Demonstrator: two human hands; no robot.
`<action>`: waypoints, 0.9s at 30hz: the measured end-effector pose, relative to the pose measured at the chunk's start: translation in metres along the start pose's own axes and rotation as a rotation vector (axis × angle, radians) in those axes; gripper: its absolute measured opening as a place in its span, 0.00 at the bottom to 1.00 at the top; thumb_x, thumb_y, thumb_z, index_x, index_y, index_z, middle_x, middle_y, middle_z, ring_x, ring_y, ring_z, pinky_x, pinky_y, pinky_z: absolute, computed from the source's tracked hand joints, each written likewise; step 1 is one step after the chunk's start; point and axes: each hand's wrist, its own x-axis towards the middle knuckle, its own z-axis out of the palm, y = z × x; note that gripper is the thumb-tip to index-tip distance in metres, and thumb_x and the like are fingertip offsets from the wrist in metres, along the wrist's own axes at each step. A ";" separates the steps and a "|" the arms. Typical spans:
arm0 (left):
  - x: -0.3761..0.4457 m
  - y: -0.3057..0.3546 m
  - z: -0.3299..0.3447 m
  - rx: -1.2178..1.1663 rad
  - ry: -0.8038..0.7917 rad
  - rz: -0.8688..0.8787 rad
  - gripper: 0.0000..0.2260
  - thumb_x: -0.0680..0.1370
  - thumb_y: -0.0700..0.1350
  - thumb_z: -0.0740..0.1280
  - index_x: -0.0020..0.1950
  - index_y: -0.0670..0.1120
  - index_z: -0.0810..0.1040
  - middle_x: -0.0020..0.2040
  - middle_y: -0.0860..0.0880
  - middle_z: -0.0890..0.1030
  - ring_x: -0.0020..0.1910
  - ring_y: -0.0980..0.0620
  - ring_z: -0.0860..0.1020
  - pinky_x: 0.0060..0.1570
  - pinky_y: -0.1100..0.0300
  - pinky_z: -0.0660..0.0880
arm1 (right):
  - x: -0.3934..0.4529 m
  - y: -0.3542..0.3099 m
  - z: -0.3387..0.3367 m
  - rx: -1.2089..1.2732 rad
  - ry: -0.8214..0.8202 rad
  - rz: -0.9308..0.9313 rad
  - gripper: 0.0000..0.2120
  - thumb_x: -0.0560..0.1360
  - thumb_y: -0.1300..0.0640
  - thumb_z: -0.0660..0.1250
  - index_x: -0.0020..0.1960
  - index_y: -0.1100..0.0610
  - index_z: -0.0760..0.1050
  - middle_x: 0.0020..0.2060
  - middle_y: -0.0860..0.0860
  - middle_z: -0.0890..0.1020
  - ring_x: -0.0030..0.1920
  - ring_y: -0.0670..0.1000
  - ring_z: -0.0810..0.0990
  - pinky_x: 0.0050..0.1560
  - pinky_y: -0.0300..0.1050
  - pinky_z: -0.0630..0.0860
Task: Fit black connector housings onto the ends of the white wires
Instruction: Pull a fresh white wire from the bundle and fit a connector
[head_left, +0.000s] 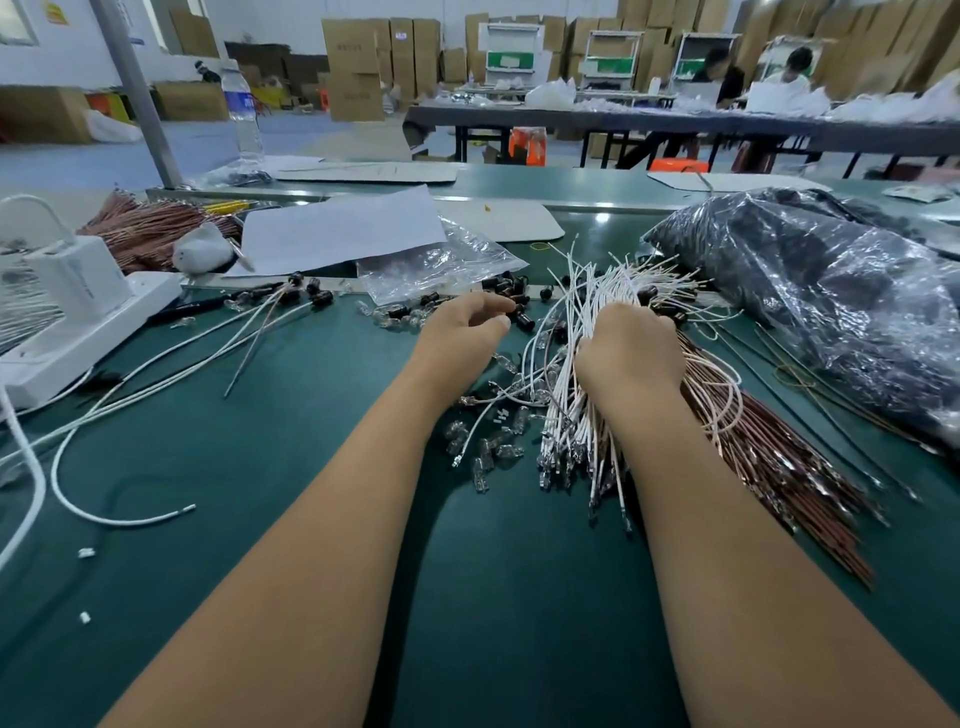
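Left hand: fingers curled, tips reaching the loose black connector housings; whether one is pinched cannot be told.
Right hand: clamped round the bundle of white wires, free ends fanning toward the far edge.
Brown wires: lie under the right forearm, running toward the right near corner of the worktop.
Clear bag: open, flat, just beyond the housings; glass bulbs inside.
Large plastic bag: right edge; dark contents, not identifiable.
Loose bulbs: scattered between the forearms.
Power strip: left edge.
Open room: green surface near the near edge.
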 end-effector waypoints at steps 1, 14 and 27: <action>0.000 0.000 0.001 0.001 0.003 -0.003 0.09 0.80 0.42 0.62 0.56 0.50 0.79 0.41 0.54 0.79 0.31 0.63 0.72 0.29 0.75 0.70 | 0.000 0.000 0.000 -0.008 0.002 -0.006 0.14 0.75 0.63 0.62 0.34 0.58 0.61 0.42 0.57 0.74 0.45 0.57 0.67 0.38 0.47 0.63; 0.001 0.003 -0.001 0.258 0.254 0.371 0.24 0.79 0.31 0.57 0.69 0.52 0.72 0.65 0.58 0.73 0.64 0.53 0.67 0.64 0.64 0.63 | 0.000 -0.005 -0.005 0.433 0.246 -0.145 0.06 0.77 0.68 0.58 0.49 0.58 0.70 0.39 0.52 0.76 0.40 0.54 0.76 0.37 0.49 0.72; 0.003 0.013 -0.004 0.463 0.455 0.601 0.11 0.82 0.43 0.60 0.54 0.44 0.82 0.45 0.53 0.81 0.48 0.47 0.73 0.49 0.62 0.61 | -0.009 -0.014 -0.012 0.628 0.586 -0.420 0.08 0.80 0.63 0.55 0.49 0.65 0.72 0.36 0.48 0.72 0.30 0.44 0.67 0.29 0.31 0.62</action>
